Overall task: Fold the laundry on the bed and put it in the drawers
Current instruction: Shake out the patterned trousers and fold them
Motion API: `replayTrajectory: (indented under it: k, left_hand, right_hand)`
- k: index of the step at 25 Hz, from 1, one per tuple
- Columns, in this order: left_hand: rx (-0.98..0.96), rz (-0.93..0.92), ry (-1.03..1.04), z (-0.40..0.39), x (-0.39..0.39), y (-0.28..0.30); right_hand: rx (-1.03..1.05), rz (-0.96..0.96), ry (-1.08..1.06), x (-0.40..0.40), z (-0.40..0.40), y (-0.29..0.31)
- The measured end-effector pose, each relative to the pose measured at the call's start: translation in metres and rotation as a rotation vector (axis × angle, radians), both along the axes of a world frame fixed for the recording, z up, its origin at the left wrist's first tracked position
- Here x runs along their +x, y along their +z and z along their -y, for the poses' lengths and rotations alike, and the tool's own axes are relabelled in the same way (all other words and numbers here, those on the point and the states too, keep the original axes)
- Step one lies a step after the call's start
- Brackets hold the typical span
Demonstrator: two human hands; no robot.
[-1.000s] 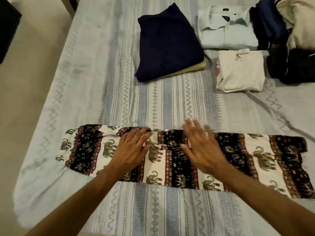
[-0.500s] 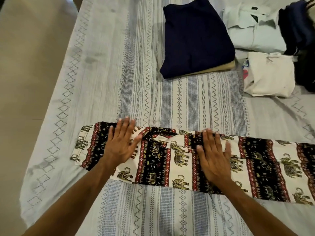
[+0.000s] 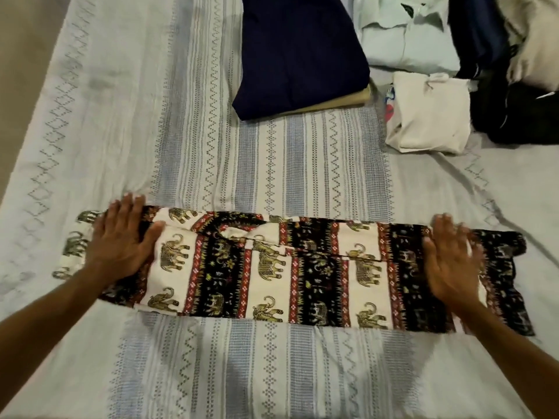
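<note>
Head view: the elephant-print trousers (image 3: 281, 270) lie folded lengthwise in a long band across the near part of the bed, cream and black panels with red borders. The left hand (image 3: 121, 240) lies flat on the band's left end, fingers straight and spread, gripping nothing. The right hand (image 3: 450, 261) lies flat near the right end, fingers likewise straight, slightly blurred. Under them is a pale bedsheet (image 3: 187, 131) with blue-grey woven stripes and zigzag lines, creased toward the right. Farther up the bed sits a folded navy garment (image 3: 299, 52) on top of a tan one (image 3: 341, 101). To its right are a folded white shirt (image 3: 405, 46), a folded cream garment (image 3: 432, 113) and a heap of dark clothes (image 3: 514, 113). A beige floor (image 3: 18, 49) shows at the upper left.
</note>
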State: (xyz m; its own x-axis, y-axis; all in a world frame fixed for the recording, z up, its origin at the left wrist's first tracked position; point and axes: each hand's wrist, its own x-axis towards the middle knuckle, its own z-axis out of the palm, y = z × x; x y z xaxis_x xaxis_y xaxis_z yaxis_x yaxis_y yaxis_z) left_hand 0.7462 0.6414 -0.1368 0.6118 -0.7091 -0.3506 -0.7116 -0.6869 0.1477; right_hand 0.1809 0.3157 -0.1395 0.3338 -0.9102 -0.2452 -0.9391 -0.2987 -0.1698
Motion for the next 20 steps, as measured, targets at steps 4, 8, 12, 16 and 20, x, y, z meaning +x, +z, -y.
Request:
replayTrajectory:
  k: [4,8,12,16,20]
  left_hand:
    - [-0.296,0.079,0.129,0.055,-0.109,0.017]
    - [-0.35,-0.073,-0.194,0.167,-0.293,0.017]
    - [-0.312,-0.009,-0.531,0.265,-0.438,-0.005]
    - [-0.242,0.02,-0.446,0.284,-0.475,-0.019]
    - [-0.237,0.018,-0.476,0.284,-0.471,-0.017]
  right_hand:
    - [-0.018,-0.018,-0.012,-0.071,0.044,0.0]
    - [-0.029,0.019,0.008,-0.107,0.071,-0.006]
    - [-0.077,0.078,-0.195,-0.114,0.077,0.0]
    - [-0.038,0.063,-0.427,-0.102,0.069,0.019]
    - [0.195,0.207,-0.577,-0.098,0.084,0.026]
